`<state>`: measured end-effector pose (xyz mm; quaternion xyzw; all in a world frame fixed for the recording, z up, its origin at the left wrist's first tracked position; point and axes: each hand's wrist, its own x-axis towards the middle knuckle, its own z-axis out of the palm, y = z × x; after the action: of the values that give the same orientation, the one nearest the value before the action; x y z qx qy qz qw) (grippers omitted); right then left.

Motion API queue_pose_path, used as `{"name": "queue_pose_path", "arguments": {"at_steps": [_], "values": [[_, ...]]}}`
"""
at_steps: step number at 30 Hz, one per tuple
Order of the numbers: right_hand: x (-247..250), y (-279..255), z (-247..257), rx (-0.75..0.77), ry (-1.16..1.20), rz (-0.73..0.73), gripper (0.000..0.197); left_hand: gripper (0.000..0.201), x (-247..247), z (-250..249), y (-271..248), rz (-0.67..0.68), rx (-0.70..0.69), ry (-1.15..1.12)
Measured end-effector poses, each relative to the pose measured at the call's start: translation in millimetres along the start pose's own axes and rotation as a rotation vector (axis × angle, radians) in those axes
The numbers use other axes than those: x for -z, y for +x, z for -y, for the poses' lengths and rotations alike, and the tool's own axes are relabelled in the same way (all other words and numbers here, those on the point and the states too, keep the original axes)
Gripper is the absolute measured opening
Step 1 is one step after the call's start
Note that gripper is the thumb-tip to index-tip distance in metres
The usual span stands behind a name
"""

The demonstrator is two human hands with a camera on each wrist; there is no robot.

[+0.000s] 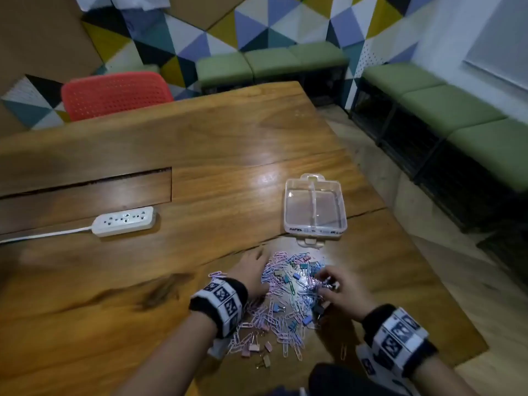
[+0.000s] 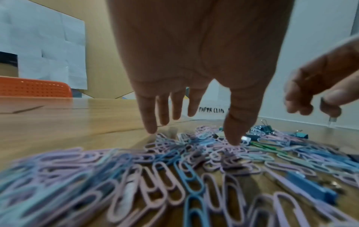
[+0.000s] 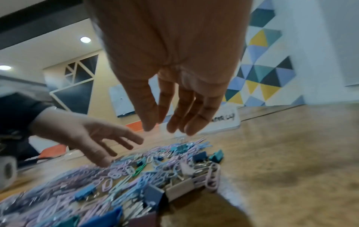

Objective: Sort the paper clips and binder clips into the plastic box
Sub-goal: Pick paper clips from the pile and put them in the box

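A mixed pile of pastel paper clips and blue, teal and pink binder clips [image 1: 285, 295] [image 2: 174, 169] [image 3: 136, 173] is spread on the wooden table near me. My left hand [image 1: 253, 271] [image 2: 191, 132] [image 3: 108, 145] has straight, spread fingers, and its thumb touches the pile's left part. My right hand [image 1: 331, 281] [image 3: 167, 128] [image 2: 314, 106] hangs just over the binder clips on the right; the right wrist view shows nothing between thumb and fingers. The clear plastic box [image 1: 315, 230] [image 2: 211, 110] [image 3: 227, 121], divided in two and labelled, stands open and empty just beyond the pile.
A white power strip [image 1: 124, 221] with its cord lies to the left by a cable recess [image 1: 85, 190]. A red chair [image 1: 114, 92] stands at the table's far side. The table's right edge [image 1: 400, 224] runs close to the box, and green benches [image 1: 457, 110] line the wall.
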<state>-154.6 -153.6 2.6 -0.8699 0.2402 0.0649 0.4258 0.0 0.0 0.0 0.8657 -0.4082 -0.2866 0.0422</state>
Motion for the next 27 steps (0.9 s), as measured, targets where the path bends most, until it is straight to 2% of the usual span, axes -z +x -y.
{"name": "queue_pose_path", "arguments": {"at_steps": [2,3,7,10,13,18,22,25,27], "values": [[-10,11,1,0.051,-0.101,-0.062,0.024,0.079,0,-6,5,0.017,0.017,0.040],[-14,16,3,0.068,-0.134,-0.080,0.026,0.073,-1,-9,6,0.008,0.021,0.070],[-20,33,13,0.094,-0.168,-0.152,0.030,0.031,-12,-9,4,-0.113,0.004,0.094],[-21,49,24,0.156,-0.298,-0.056,0.041,0.023,-17,-8,0,-0.150,-0.022,0.103],[-22,63,34,0.189,-0.388,0.032,0.047,0.023,-15,-7,-3,-0.120,0.013,-0.003],[-21,78,45,0.242,-0.507,0.110,0.045,0.024,2,4,-9,-0.128,0.199,-0.477],[-23,75,39,0.256,-0.513,0.146,0.037,0.042,10,14,-9,0.013,0.259,-0.900],[-25,72,34,0.230,-0.439,0.108,0.027,0.032,12,13,-7,0.104,0.322,-1.289],[-26,72,33,0.173,-0.371,0.111,0.022,0.024,12,9,-6,0.104,0.376,-1.534]]}}
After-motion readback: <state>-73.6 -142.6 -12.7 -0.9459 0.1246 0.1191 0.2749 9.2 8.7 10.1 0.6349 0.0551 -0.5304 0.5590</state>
